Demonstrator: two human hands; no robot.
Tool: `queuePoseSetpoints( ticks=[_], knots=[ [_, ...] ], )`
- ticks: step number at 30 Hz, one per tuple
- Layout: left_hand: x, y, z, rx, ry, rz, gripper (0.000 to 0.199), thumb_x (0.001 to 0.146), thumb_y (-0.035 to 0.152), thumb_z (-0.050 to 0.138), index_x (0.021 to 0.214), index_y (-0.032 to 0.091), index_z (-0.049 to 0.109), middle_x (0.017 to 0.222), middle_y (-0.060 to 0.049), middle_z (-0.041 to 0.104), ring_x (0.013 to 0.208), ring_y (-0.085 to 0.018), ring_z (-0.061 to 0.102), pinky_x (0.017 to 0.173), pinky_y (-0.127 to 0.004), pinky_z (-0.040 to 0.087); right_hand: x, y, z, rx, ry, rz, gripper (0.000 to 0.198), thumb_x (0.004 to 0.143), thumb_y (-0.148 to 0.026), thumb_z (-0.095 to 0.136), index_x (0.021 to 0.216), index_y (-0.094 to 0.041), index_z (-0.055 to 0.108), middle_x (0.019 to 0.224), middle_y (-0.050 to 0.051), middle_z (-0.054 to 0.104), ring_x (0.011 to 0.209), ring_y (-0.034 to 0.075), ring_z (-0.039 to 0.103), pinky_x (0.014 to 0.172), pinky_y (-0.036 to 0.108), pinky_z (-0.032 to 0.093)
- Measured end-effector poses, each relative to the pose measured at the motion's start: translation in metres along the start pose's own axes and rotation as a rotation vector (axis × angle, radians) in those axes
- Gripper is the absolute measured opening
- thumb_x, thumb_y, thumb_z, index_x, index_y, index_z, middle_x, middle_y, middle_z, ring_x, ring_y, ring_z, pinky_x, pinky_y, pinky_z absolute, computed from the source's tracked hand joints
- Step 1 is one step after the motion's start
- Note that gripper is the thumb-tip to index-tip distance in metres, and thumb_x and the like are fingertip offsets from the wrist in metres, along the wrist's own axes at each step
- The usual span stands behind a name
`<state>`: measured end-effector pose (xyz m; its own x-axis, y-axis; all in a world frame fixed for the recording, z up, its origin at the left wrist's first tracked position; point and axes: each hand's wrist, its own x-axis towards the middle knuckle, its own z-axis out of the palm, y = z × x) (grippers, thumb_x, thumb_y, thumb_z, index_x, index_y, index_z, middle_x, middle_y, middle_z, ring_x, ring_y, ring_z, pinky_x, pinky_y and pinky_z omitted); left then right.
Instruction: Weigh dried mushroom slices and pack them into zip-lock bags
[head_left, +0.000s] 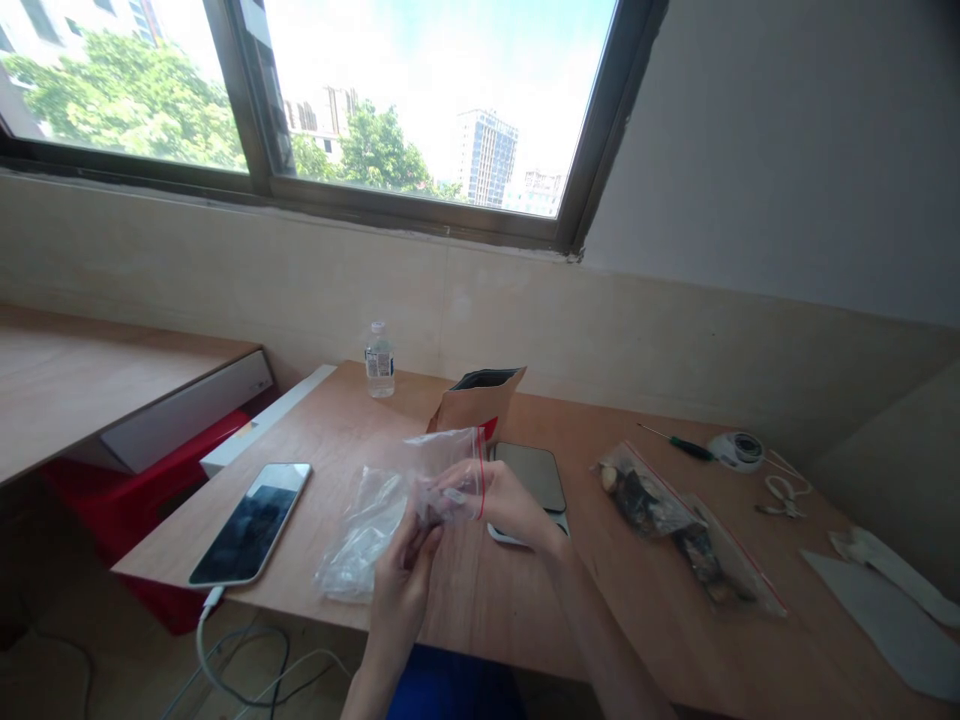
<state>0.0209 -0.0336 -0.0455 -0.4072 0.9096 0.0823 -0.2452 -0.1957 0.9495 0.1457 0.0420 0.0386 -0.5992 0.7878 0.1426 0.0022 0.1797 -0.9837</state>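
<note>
Both my hands are at a clear zip bag with a red strip along its right edge. My left hand pinches its lower part, fingers closed. My right hand reaches in past the red strip, and its fingers show through the plastic, closed near the left fingertips. Whether something small lies between them I cannot make out. More clear plastic bags lie flat on the table to the left. Behind my right hand sits a small scale with a metallic top. An open brown paper pouch stands just beyond.
A phone on a charging cable lies at the left of the table. A water bottle stands at the back. On the right are filled zip bags, a screwdriver, a white camera and white paper.
</note>
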Motion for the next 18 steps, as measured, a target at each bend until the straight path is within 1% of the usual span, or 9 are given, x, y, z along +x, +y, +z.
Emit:
queuePoseSetpoints(
  ticks=[4,7,9,13,14,16,18],
  knots=[
    [-0.0011,0.0034,0.0014,0.033,-0.021,0.055,0.041,0.074,0.030,0.069,0.114,0.024,0.065,0.124,-0.004,0.062,0.126,-0.026,0.046,0.110,-0.037,0.028,0.0005,0.0044,-0.0017,0.167,0.043,0.059,0.033,0.061,-0.046,0.077,0.072,-0.016,0.072,0.075,0.004,0.070,0.069,0.017,0.063,0.065,0.029,0.049],
    [-0.0014,0.0073,0.0011,0.058,-0.021,0.076,0.041,0.076,0.031,0.067,0.116,0.024,0.064,0.125,-0.004,0.061,0.127,-0.026,0.045,0.110,-0.037,0.028,0.0003,0.0027,-0.0008,0.165,0.122,0.108,0.034,0.062,-0.047,0.076,0.073,-0.015,0.072,0.067,0.002,0.068,0.059,0.013,0.059,0.059,0.027,0.047],
    [-0.0011,0.0083,-0.0005,0.078,-0.017,0.081,0.040,0.076,0.032,0.067,0.115,0.024,0.065,0.125,-0.004,0.062,0.126,-0.026,0.046,0.109,-0.036,0.029,-0.0002,0.0005,-0.0003,0.118,0.138,0.101,0.033,0.065,-0.046,0.075,0.077,-0.016,0.071,0.070,0.002,0.068,0.061,0.013,0.060,0.061,0.026,0.048],
    [-0.0002,0.0049,-0.0054,0.187,0.003,0.105,0.039,0.078,0.037,0.064,0.114,0.023,0.066,0.122,-0.005,0.063,0.119,-0.027,0.053,0.105,-0.038,0.036,-0.0019,-0.0019,0.0007,0.039,0.010,0.044,0.035,0.068,-0.043,0.074,0.094,-0.018,0.071,0.091,0.005,0.070,0.079,0.017,0.064,0.071,0.028,0.050],
    [-0.0001,0.0038,-0.0064,0.220,0.001,0.109,0.039,0.078,0.038,0.062,0.114,0.022,0.066,0.121,-0.005,0.064,0.117,-0.028,0.054,0.104,-0.039,0.037,-0.0020,-0.0016,0.0010,0.018,-0.009,0.028,0.036,0.069,-0.043,0.074,0.095,-0.019,0.071,0.094,0.005,0.070,0.082,0.018,0.064,0.073,0.029,0.050],
    [-0.0004,0.0027,-0.0074,0.262,-0.007,0.118,0.041,0.079,0.040,0.060,0.115,0.021,0.065,0.120,-0.006,0.064,0.116,-0.028,0.055,0.103,-0.040,0.039,-0.0013,0.0005,0.0019,-0.017,0.013,-0.001,0.034,0.068,-0.044,0.074,0.092,-0.019,0.072,0.092,0.005,0.070,0.083,0.018,0.064,0.074,0.030,0.050],
    [-0.0015,0.0032,-0.0069,0.259,0.003,0.125,0.042,0.082,0.041,0.057,0.119,0.021,0.062,0.124,-0.005,0.062,0.120,-0.026,0.052,0.105,-0.039,0.036,0.0006,0.0036,0.0032,-0.001,0.070,-0.021,0.032,0.066,-0.046,0.074,0.083,-0.018,0.073,0.085,0.004,0.071,0.077,0.018,0.064,0.072,0.030,0.050]
  ],
)
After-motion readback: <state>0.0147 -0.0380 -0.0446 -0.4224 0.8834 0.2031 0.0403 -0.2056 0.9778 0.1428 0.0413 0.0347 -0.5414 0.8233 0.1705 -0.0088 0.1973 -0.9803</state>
